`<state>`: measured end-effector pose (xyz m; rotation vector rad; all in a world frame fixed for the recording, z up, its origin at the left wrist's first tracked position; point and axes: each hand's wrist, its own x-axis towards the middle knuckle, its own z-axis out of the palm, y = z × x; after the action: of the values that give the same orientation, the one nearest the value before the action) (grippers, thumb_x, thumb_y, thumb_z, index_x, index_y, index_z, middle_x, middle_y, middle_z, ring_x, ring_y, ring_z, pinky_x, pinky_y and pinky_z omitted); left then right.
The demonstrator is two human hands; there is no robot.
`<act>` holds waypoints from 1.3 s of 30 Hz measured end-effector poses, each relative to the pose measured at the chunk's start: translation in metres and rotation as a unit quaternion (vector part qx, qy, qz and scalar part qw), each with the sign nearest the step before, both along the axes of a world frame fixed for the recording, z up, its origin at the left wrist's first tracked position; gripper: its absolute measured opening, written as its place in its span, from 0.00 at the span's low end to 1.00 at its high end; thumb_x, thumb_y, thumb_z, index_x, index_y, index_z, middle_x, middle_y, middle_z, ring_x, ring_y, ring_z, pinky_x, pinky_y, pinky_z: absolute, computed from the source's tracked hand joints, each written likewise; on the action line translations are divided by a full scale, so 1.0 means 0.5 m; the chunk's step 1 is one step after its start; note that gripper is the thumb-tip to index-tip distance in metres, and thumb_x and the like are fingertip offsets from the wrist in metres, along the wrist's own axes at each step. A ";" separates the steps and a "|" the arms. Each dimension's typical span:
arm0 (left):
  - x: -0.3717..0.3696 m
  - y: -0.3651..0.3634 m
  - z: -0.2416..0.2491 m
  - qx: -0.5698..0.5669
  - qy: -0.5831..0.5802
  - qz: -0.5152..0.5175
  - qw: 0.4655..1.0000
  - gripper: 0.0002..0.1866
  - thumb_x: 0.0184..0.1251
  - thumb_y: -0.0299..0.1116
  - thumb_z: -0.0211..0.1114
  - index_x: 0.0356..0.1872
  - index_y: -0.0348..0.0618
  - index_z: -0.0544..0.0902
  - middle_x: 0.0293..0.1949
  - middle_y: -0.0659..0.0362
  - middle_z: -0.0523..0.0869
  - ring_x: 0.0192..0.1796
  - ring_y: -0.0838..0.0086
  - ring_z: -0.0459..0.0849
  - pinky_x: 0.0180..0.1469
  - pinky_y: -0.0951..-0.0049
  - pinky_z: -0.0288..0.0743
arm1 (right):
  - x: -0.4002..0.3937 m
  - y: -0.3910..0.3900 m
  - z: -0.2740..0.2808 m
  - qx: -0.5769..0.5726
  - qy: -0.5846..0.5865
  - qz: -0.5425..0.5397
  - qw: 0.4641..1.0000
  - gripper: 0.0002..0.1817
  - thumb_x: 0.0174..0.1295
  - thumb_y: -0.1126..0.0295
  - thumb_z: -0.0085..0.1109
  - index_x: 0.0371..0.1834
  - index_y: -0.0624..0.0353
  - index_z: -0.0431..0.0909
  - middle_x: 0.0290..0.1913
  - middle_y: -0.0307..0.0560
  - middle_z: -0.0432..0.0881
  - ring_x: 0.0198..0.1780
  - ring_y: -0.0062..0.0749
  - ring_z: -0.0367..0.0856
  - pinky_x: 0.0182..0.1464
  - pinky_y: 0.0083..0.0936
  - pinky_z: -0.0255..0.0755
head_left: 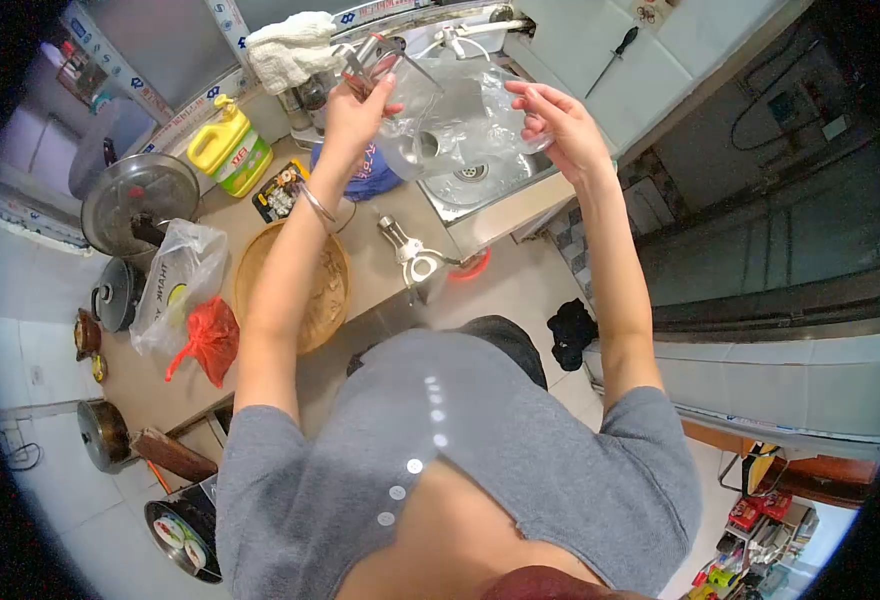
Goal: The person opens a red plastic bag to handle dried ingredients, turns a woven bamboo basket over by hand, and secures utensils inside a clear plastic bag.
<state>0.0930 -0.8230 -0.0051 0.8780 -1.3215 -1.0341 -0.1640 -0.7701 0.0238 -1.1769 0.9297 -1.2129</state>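
A clear plastic bag [460, 110] is stretched between my two hands over the sink [455, 208]. My left hand [357, 118] is closed at the bag's left edge. Dark and metal parts, one like a thin blade, show right beside its fingers; I cannot make out whether they are in the hand. Thumb and forefinger of my right hand [563, 128] pinch the bag's right side, the other fingers curled. Through the film the sink's drain [473, 172] shows. Under my left wrist lies a blue bag [368, 175] on the counter.
On the counter are a yellow detergent jug [230, 150], a woven basket [335, 300], a red plastic bag [210, 340], a white plastic bag [175, 285] and a metal tool [415, 255] near the front edge. A pot lid [140, 205] lies far left. A knife [615, 55] hangs on the wall.
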 end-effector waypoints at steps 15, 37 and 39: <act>0.001 0.016 -0.037 -0.121 -0.305 0.007 0.945 0.12 0.48 0.27 0.71 0.31 0.37 0.76 0.28 0.50 0.81 0.29 0.60 0.81 0.31 0.65 0.74 | 0.177 -0.034 0.004 -0.365 0.398 -0.128 0.832 0.25 0.43 0.55 0.74 0.38 0.61 0.78 0.27 0.53 0.81 0.30 0.45 0.81 0.34 0.35 0.74; 0.107 0.061 0.107 0.186 -0.025 -0.196 0.963 0.22 0.65 0.33 0.64 0.61 0.48 0.73 0.42 0.64 0.81 0.40 0.85 0.77 0.40 0.81 0.73 | 0.098 -0.032 0.072 -0.315 0.548 -0.010 0.775 0.21 0.48 0.63 0.72 0.45 0.57 0.78 0.21 0.47 0.74 0.24 0.35 0.72 0.29 0.30 0.68; 0.091 0.067 0.111 0.153 0.146 -0.241 0.947 0.27 0.65 0.31 0.64 0.65 0.48 0.69 0.43 0.61 0.80 0.41 0.84 0.77 0.42 0.79 0.74 | 0.106 -0.054 0.048 -0.348 0.544 -0.003 0.764 0.23 0.48 0.63 0.72 0.48 0.55 0.78 0.22 0.46 0.75 0.25 0.35 0.74 0.30 0.29 0.68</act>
<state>0.1383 -0.7892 0.0505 0.5995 -1.1618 -1.7179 -0.1109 -0.7974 0.0476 -2.6316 1.3286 -0.7985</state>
